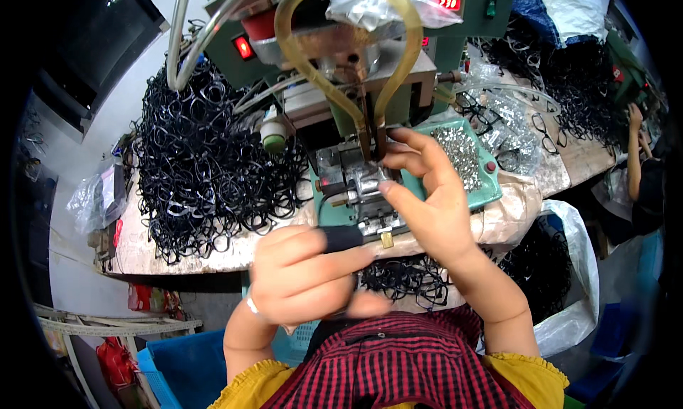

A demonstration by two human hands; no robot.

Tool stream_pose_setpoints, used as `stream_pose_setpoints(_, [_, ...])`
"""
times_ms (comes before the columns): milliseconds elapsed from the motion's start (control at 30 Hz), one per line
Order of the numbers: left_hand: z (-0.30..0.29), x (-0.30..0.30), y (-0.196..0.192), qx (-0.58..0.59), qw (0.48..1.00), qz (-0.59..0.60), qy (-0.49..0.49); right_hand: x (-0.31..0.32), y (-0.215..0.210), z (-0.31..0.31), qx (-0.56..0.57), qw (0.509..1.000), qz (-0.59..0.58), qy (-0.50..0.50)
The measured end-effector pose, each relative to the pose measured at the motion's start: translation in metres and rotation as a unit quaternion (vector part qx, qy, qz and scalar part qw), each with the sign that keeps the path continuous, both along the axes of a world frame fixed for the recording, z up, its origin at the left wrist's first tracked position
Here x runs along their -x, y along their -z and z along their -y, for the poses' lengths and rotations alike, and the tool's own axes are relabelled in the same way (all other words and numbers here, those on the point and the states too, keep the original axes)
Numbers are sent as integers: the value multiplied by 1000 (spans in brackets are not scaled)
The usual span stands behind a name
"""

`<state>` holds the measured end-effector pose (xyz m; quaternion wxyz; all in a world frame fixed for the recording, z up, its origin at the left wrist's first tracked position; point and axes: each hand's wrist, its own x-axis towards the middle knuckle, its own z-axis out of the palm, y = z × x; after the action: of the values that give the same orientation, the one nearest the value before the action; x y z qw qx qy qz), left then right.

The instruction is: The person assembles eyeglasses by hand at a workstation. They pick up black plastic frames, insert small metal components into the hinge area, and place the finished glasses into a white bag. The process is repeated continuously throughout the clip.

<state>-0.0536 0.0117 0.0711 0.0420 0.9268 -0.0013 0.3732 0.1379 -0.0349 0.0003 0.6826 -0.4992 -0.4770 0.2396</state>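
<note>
My right hand reaches into the metal fixture on the bench machine, just under its two copper-coloured electrodes. Its thumb and fingers are apart, with the tips at the fixture; no held part shows between them. My left hand is in front of the fixture, its fingers pointing right and smeared by motion. By its upper finger is a black, sleeve-like piece; I cannot tell whether it covers the finger or is a handle. Whether this hand holds anything is unclear. A small brass-coloured block sits at the fixture's front edge.
Black eyeglass frames are heaped left of the machine. A green tray of small metal parts stands at right, near clear plastic bags. More frames lie below the fixture and in a white sack. Another person's arm shows far right.
</note>
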Motion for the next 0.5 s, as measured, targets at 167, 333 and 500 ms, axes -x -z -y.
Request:
stream_pose_setpoints(167, [-5, -48, 39, -59, 995, 36, 65, -78, 51, -3, 189, 857, 413, 242])
stream_pose_setpoints(333, [-9, -53, 50, -57, 993, 63, 77, -112, 110, 9, 167, 843, 412, 302])
stream_pose_setpoints(500, [-13, -49, 54, -55, 994, 50, 74, -99, 92, -5, 137, 818, 517, 209])
